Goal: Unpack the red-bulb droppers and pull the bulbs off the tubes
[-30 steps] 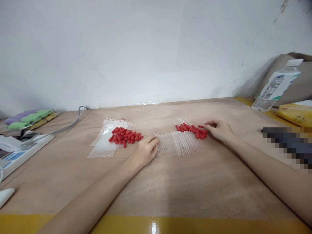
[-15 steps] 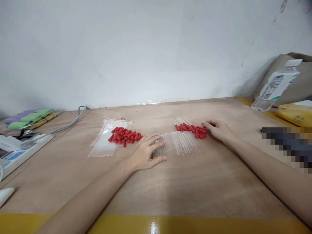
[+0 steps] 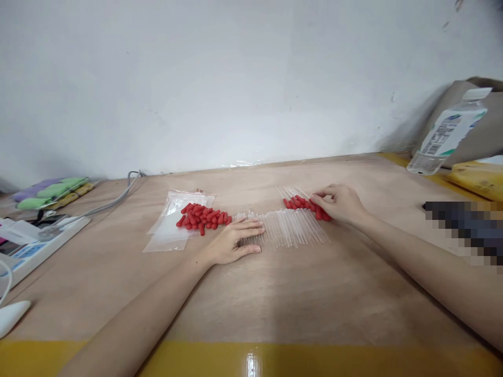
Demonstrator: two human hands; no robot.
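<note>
My left hand [image 3: 239,238] lies flat, fingers stretched out, on the left end of a row of clear thin glass tubes [image 3: 293,229]. Just beyond its wrist side, a heap of loose red rubber bulbs [image 3: 202,215] sits at the edge of clear zip bags [image 3: 167,230]. My right hand [image 3: 340,203] is closed at the right end of a line of droppers, whose red bulbs [image 3: 296,202] point toward me and whose clear tubes [image 3: 288,192] point to the wall. Its fingertips pinch at a red bulb there and hide part of the line.
A white power strip [image 3: 51,251] with a grey cable [image 3: 113,201] stands at left, near packs of green and purple items [image 3: 53,191]. At right are a plastic bottle [image 3: 448,131], a yellow packet [image 3: 477,178] and a blurred dark object [image 3: 463,225]. A wall [image 3: 236,84] closes the back.
My right hand has moved left, over the right end of the red-bulbed droppers. My left hand has settled flatter on the tubes, its fingers closer together. The view has shifted slightly.
</note>
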